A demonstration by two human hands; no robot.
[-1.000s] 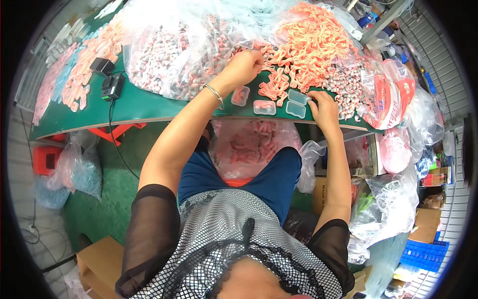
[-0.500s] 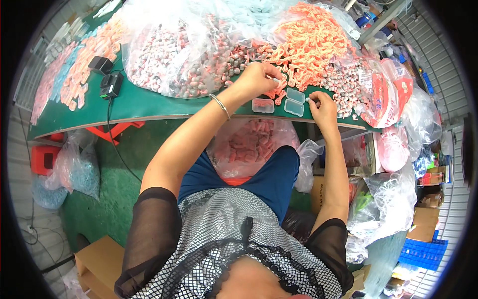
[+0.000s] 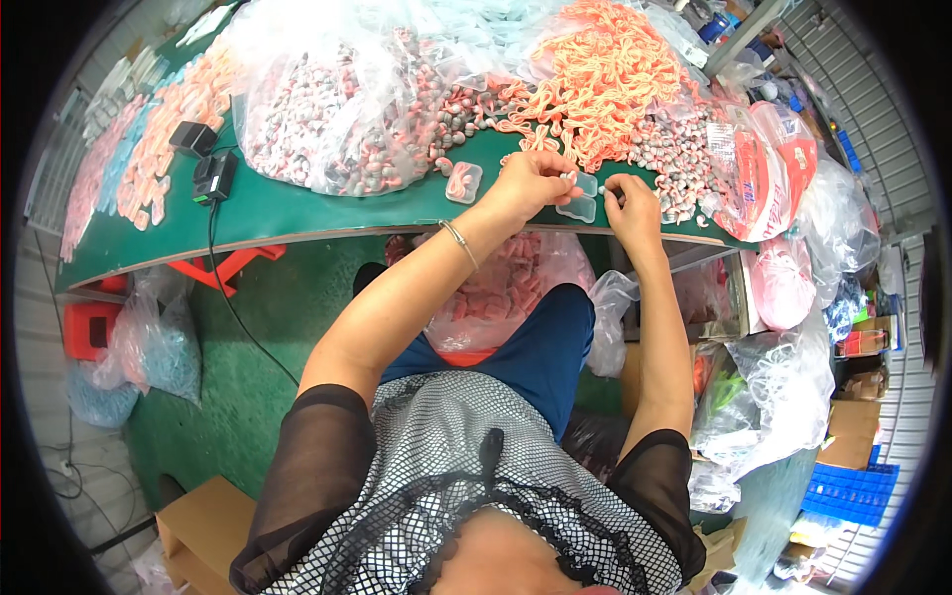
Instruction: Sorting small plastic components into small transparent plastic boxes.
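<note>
My left hand (image 3: 535,186) is closed in a pinch on a small white piece (image 3: 569,177) with a bit of pink by it. Just beneath its fingertips lies an opened clear plastic case (image 3: 577,208), which the fingers partly cover. My right hand (image 3: 635,206), at the right of that case, has thumb and fingers curled together; a tiny pale bit shows at their tips, too small to name. Left of my left hand, a small clear case (image 3: 463,182) with an orange-pink cord inside lies on the green table (image 3: 347,211).
Beyond my hands are a heap of orange looped cords (image 3: 610,74) and small grey-and-pink rounded pieces (image 3: 669,154). A large clear bag (image 3: 337,119) of similar pieces stands left. Two black devices (image 3: 212,177) with a cable sit farther left. A red-and-white bag (image 3: 769,178) lies right.
The filled case has shifted left, away from the opened case. My left hand has come from the orange cords toward me, over the opened case. My right hand has moved slightly left.
</note>
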